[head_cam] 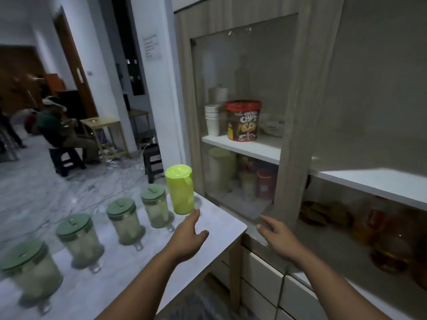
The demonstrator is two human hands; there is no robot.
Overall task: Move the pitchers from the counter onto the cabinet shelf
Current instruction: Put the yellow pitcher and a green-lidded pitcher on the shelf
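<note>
Reaching: your left hand [188,236] stretches toward the lime-green plastic pitcher with lid [180,190], fingers loose, holding nothing, fingertips just short of its base.
Right hand: your right hand [278,236] is spread open and empty, near the wood-grain frame of the glass cabinet door [293,158].
Lime pitcher: upright at the far end of the white marble-look counter [215,227], closest to the cabinet.
Other pitchers: four clear plastic pitchers with dark green lids [124,220] stand in a row along the counter, left of the lime one, blurred.
Cabinet upper shelf: white shelf board [245,145] carries a stack of white cups [212,120] and a red-lidded Choco Chips tub [243,121].
Lower shelf: containers behind the glass, too hazy to tell.
Background: a seated person [62,130] on a stool, far left.
</note>
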